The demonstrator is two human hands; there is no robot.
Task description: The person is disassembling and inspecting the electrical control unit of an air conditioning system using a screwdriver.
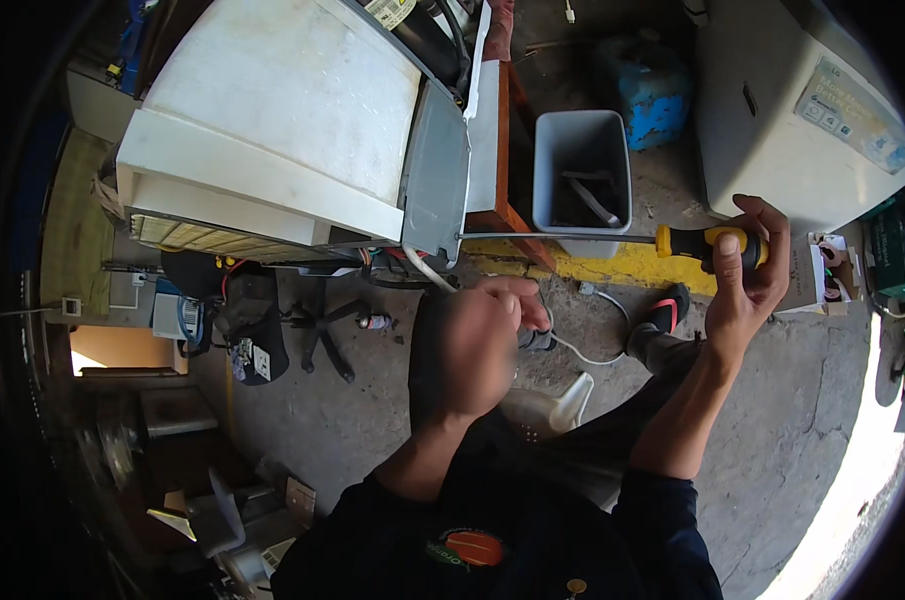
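A long screwdriver (680, 241) with a yellow and black handle is in my right hand (747, 285), thumb and fingers closed round the grip. Its thin shaft runs level to the left, and the tip meets the lower corner of a grey panel (435, 170) on a white appliance (282, 90). Below that corner is my left hand (480, 345), partly blurred, with its fingers curled in. A white cable (427, 270) comes out under the panel and reaches the left hand's edge; whether the fingers hold it is hidden.
A grey bin (542, 180) with scraps stands beyond the shaft, beside a wooden table leg (532, 248). Further back are a blue jug (657, 110) and another white appliance (762, 120). On the floor lie a pale cord (582, 355), a chair base (322, 330) and an open carton (810, 270).
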